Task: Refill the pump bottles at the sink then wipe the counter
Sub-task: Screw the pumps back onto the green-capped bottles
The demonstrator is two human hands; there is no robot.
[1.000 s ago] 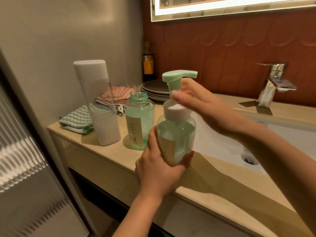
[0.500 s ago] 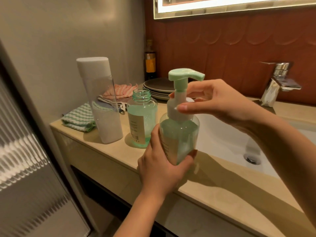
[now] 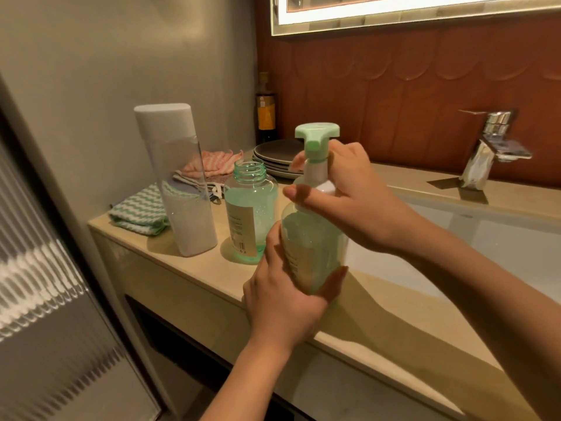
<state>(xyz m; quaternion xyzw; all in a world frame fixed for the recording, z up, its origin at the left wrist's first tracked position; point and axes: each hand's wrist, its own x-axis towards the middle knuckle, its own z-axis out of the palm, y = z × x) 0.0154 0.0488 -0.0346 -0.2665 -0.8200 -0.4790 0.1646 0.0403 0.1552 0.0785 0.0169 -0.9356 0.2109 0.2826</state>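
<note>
My left hand (image 3: 282,299) holds the green pump bottle (image 3: 315,238) round its body, by the front edge of the bench (image 3: 188,268). My right hand (image 3: 355,202) grips its white pump top (image 3: 318,174). An open bottle (image 3: 252,208) stands just beside it.

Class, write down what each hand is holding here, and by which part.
The left hand grips the pump bottle round its lower body. The right hand grips the same bottle's white collar, below the green pump head.
</note>
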